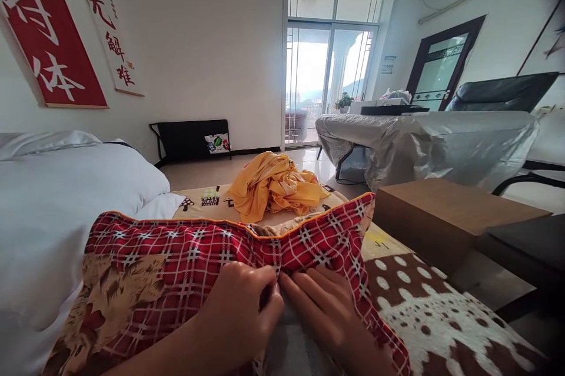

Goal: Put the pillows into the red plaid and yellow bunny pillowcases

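Note:
A red plaid pillowcase [176, 246] with orange piping and a brown floral patch lies in front of me, its far edge dipping in the middle. My left hand [242, 311] is closed in a pinch on the plaid cloth near the middle. Close beside it, my right hand [324, 314] has its fingers curled against the same cloth, gripping it. Between and below the hands the fabric parts, and greyish material [293, 335] shows there. Exactly what lies between the fingertips is hidden.
A crumpled yellow cloth [276, 188] lies beyond the pillowcase on a patterned blanket [419, 293]. White bedding [79, 199] is heaped at left. To the right are a brown box-like piece [459, 205] and a plastic-covered table [419, 135]. A black folded frame [189, 140] leans by the wall.

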### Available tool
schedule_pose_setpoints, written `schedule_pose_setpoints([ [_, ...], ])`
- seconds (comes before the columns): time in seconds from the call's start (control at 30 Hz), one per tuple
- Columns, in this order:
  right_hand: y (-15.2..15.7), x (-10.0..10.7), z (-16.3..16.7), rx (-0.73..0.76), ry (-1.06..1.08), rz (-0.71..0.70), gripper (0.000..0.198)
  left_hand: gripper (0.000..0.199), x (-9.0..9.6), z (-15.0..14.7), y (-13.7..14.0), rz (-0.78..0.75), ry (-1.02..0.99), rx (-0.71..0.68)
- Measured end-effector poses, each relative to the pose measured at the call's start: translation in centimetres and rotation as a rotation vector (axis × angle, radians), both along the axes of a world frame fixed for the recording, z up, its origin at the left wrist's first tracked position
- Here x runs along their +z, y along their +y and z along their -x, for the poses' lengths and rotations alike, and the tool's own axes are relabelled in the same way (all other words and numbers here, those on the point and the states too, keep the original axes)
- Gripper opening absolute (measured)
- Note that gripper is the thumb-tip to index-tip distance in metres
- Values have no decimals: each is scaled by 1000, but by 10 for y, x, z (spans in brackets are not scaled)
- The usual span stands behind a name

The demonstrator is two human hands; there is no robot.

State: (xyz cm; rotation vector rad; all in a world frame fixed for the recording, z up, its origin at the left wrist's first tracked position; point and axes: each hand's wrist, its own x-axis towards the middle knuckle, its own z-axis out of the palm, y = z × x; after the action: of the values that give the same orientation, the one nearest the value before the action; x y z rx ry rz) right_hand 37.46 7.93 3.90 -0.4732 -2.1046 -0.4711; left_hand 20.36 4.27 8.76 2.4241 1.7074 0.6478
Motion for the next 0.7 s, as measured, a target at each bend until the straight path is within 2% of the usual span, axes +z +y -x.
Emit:
schedule_pose_setpoints([
  [0.17,0,-4,3,-2,-17,-70,28,27,-5,1,-1,-3,-7,-15],
  [0.3,1,-7,2,17,5,-17,25,25,-1,4,2,-5,92,-4],
  [0.4,0,-6,2,6,43,20,22,23,8,7,7,56,123,-10],
  [0.5,-1,-4,3,-12,51,31,23,27,20,10,12,102,57,-29],
  [0.6,-3,-4,3,-30,49,23,25,36,30,8,19,57,23,-20],
  [0.7,-3,-6,3,-20,59,-7,23,43,38,2,26,26,107,-10],
])
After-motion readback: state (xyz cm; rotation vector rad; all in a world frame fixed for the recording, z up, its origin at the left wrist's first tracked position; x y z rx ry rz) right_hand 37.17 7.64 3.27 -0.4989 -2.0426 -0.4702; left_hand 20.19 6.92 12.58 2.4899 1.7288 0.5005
